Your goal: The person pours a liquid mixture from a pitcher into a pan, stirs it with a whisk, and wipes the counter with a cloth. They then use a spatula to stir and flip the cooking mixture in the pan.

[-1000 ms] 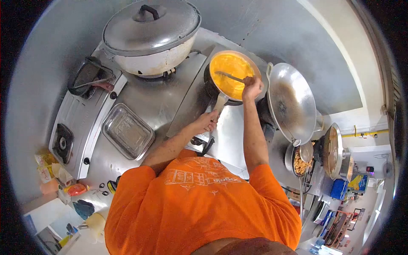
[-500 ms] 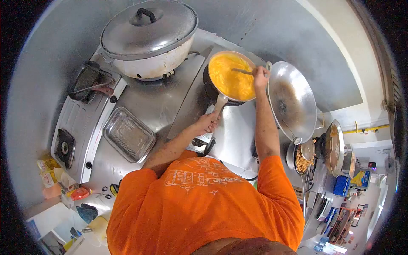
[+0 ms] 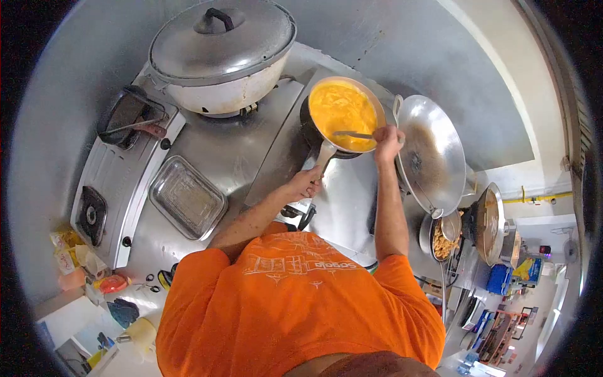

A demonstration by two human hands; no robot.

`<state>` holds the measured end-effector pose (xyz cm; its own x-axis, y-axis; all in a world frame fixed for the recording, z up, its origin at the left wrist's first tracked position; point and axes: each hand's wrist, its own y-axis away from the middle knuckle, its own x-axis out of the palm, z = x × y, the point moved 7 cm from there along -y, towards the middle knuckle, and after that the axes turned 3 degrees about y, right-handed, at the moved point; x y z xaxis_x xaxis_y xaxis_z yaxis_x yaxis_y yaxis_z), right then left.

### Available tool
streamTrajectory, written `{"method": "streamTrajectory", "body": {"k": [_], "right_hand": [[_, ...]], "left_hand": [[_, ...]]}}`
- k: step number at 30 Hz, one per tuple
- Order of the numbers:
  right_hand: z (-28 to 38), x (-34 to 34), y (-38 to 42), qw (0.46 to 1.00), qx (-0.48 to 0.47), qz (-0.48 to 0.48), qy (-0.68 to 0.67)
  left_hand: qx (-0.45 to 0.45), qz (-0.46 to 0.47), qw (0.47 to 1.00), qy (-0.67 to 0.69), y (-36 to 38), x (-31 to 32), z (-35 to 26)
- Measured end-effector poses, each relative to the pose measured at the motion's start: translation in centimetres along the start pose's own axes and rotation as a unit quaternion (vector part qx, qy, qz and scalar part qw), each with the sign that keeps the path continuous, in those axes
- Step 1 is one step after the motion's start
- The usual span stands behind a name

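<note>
A frying pan (image 3: 378, 108) sits on a burner, filled with yellow, egg-like mixture (image 3: 342, 113) that looks partly set in folds. My left hand (image 3: 304, 185) is wrapped round the pan's pale handle (image 3: 325, 155). In my right hand (image 3: 389, 142), at the pan's right rim, is a slim grey utensil (image 3: 353, 134) lying across the near part of the mixture. Its far end may be in the mixture, so its kind cannot be made out. Just right of that hand, a large metal wok (image 3: 440, 157) leans tilted.
A big lidded pot (image 3: 220, 50) stands at the back left. Nearer are a glass baking dish (image 3: 188, 198) and a white gas stove (image 3: 119, 188). To the right, a pan of browned food pieces (image 3: 443, 246) has a strainer (image 3: 451, 225) over it. Scissors (image 3: 151, 284) lie at lower left.
My right hand has moved down and slightly right, bringing the utensil from the pan's middle to its near side. The left hand stays on the handle.
</note>
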<state>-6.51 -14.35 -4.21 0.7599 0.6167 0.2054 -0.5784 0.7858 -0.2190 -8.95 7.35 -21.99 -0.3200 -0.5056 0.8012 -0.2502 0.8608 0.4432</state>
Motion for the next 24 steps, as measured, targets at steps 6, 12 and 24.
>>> {"method": "streamTrajectory", "body": {"k": [6,12,24], "right_hand": [[-1.9,6.1,0.4,0.985,-0.085,0.128,-0.079],[-9.7,4.9,-4.8,0.98,-0.149,0.076,0.106],[-3.1,-3.0,-2.5,0.99,-0.059,-0.114,0.056]], "left_hand": [[-0.005,-0.003,1.0,0.01,0.1,-0.2,0.0],[-0.008,-0.03,0.999,0.016,0.3,-0.2,0.1],[0.006,-0.003,1.0,0.011,0.3,0.0,-0.2]]}}
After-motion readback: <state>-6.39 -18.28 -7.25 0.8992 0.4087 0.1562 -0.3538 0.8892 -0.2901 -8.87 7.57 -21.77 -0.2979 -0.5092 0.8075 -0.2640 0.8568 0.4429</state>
